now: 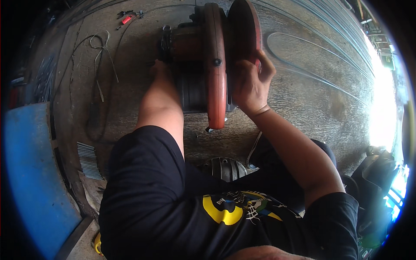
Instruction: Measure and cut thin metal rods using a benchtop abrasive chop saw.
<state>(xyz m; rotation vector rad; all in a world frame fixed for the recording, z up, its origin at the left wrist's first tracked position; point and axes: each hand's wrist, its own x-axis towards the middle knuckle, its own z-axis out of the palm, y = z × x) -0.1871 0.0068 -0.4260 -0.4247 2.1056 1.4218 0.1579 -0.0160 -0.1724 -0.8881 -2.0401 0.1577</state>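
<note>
A heavy power machine that looks like a cut-off saw (215,82) stands before me, with an orange-red curved guard and a dark motor body. On its right side is a large round disc (245,30), dark on its face and red along the rim. My right hand (252,84) is closed at the disc's near edge, fingers bent around the rim. My left hand (160,67) reaches to the left side of the motor body, beside a dark coil of cable (165,43). Most of its fingers are hidden there.
Long thin metal rods (318,37) lie at the right. A red-handled tool (126,19) sits at the far left, with a loose cord (102,47) nearby. Short rods (89,160) lie near a blue panel (37,173). A ribbed dark metal part (224,169) is by my legs.
</note>
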